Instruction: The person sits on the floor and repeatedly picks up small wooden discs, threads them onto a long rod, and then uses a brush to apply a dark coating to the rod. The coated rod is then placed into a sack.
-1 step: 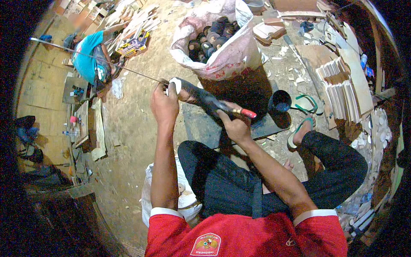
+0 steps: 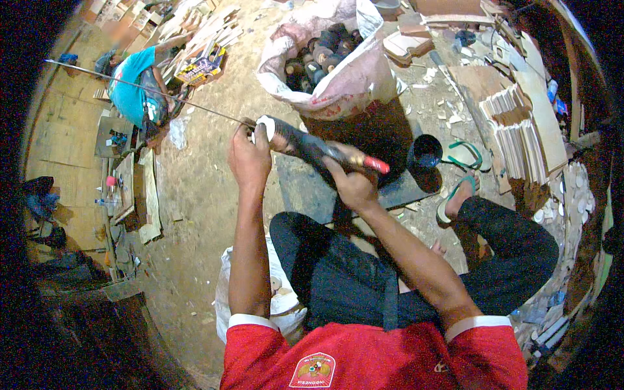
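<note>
Right hand (image 2: 348,182) gripping rod handle (image 2: 312,148), white sack (image 2: 338,78) behind

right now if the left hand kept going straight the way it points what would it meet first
The left hand points up and away along the thin rod. The bare dirt floor lies ahead, then probably the person in the blue shirt; depth is unclear.

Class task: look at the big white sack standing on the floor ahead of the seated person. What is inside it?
The white sack stands open, and its top layer shows dark cylindrical rolls packed together, some with pale ends. Whatever lies deeper is hidden by the upper rolls and the sack's wall.
</note>
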`<action>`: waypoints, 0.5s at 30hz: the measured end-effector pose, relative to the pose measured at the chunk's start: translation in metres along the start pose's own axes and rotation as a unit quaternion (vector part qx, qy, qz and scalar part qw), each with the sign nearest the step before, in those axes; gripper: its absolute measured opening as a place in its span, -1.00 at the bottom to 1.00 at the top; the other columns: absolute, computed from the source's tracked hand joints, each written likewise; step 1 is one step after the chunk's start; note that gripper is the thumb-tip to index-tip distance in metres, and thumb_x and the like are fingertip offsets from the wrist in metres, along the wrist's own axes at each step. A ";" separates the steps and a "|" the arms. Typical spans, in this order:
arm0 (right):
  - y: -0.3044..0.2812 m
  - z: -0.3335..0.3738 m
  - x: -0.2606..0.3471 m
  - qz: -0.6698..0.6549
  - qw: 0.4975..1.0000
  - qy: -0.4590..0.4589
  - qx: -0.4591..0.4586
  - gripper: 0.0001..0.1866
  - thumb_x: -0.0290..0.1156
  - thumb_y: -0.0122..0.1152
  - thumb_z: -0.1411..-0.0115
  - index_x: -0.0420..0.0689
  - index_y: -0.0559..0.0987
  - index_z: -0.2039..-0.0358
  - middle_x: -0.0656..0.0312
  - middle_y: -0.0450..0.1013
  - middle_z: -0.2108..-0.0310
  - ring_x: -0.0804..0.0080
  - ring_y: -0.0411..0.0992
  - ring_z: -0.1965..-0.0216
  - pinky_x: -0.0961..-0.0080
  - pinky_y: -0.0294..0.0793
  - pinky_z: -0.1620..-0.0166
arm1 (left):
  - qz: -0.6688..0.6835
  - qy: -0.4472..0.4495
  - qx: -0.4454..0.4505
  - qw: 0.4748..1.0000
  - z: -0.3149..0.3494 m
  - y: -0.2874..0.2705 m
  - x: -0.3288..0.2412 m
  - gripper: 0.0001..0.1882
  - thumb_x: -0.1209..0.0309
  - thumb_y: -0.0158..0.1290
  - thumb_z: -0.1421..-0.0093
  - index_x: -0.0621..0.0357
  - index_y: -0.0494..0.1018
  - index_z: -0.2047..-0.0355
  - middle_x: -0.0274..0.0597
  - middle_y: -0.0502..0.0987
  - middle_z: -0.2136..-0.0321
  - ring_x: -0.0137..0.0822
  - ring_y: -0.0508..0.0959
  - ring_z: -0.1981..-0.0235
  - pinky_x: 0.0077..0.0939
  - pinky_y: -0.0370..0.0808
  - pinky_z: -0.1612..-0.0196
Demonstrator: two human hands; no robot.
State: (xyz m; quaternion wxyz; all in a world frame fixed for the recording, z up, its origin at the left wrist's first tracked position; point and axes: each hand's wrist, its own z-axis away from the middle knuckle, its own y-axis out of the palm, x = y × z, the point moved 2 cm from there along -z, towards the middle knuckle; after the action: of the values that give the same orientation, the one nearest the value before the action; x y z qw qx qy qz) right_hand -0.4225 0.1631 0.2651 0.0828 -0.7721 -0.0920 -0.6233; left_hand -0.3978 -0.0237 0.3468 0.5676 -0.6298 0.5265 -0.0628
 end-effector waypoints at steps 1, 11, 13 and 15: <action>0.003 -0.002 0.001 0.029 0.998 -0.046 0.009 -0.74 -0.46 0.34 -0.15 -0.22 0.59 0.15 0.14 0.58 0.21 0.35 0.54 0.15 0.43 0.48 0.03 | -0.009 -0.013 0.014 1.000 0.000 0.002 0.001 -0.74 0.28 0.06 -0.21 0.27 0.52 0.33 0.13 0.57 0.35 0.11 0.57 0.26 -0.10 0.44 0.20; 0.005 -0.001 0.003 0.001 0.994 0.110 0.023 -0.75 -0.48 0.27 -0.18 -0.25 0.58 0.12 0.09 0.56 0.16 0.28 0.52 0.13 0.38 0.46 -0.01 | -0.048 0.022 -0.027 0.998 -0.008 0.003 0.004 -0.72 0.26 0.09 -0.20 0.26 0.56 0.33 0.13 0.59 0.34 0.11 0.58 0.27 -0.09 0.46 0.19; 0.000 0.000 0.006 -0.030 0.998 -0.044 -0.030 -0.75 -0.48 0.28 -0.17 -0.25 0.58 0.12 0.10 0.56 0.18 0.29 0.53 0.15 0.38 0.47 -0.01 | -0.068 0.018 -0.043 0.997 -0.004 0.008 0.002 -0.72 0.25 0.09 -0.20 0.25 0.57 0.33 0.11 0.59 0.34 0.10 0.58 0.27 -0.10 0.47 0.18; -0.005 0.000 0.000 -0.021 0.992 -0.113 -0.053 -0.74 -0.47 0.30 -0.17 -0.25 0.59 0.13 0.11 0.57 0.19 0.29 0.53 0.16 0.38 0.47 -0.01 | 0.002 0.013 0.017 1.000 -0.002 0.015 0.001 -0.74 0.25 0.09 -0.20 0.22 0.57 0.34 0.09 0.59 0.34 0.08 0.58 0.27 -0.11 0.47 0.18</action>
State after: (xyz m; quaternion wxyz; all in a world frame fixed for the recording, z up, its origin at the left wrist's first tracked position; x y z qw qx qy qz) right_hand -0.4234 0.1684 0.2652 0.0174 -0.8387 -0.0841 -0.5378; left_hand -0.4074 -0.0228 0.3348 0.5716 -0.6178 0.5343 -0.0786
